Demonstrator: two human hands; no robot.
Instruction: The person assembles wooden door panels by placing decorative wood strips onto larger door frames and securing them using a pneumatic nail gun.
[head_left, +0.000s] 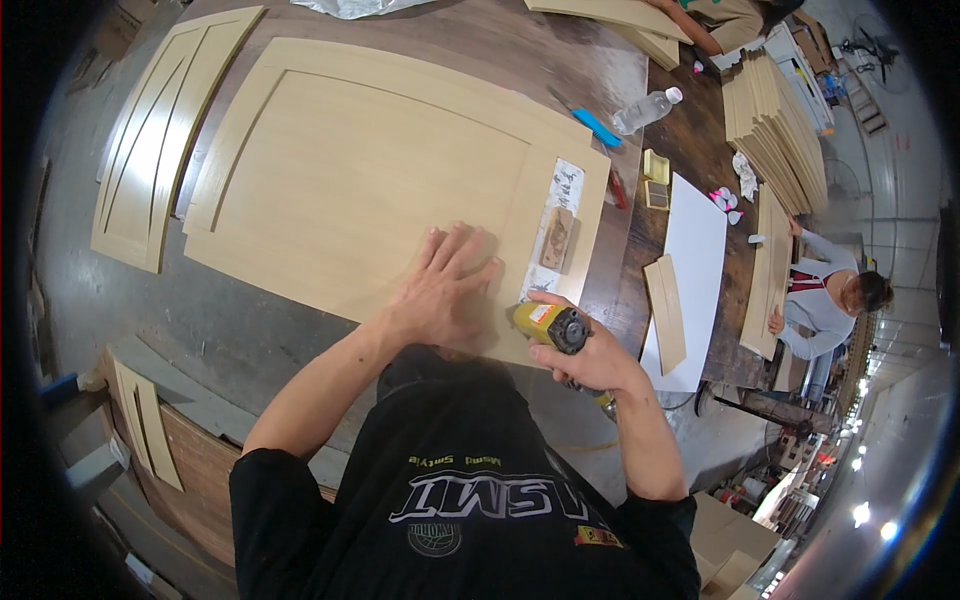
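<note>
A large pale wood-coloured panel (370, 170) with a recessed centre lies before me. My left hand (448, 290) rests on its near side, palm down and fingers spread, holding nothing. At the panel's near right corner, my right hand (600, 355) is wrapped round the grip of a yellow-and-black power drill (550, 325). The drill's tip is hidden behind its body. Just beyond it a white strip with dark markings (567, 185) lies along the panel's right end, and a small brown block (556, 240) sits on that strip.
Right of the panel are a blue-handled tool (597, 128), a clear bottle (647, 111), a small yellow box (656, 180) and a white sheet (690, 260) bearing a wood strip (665, 310). Another panel (175, 130) lies left. A co-worker (825, 285) handles a board (768, 270) at right.
</note>
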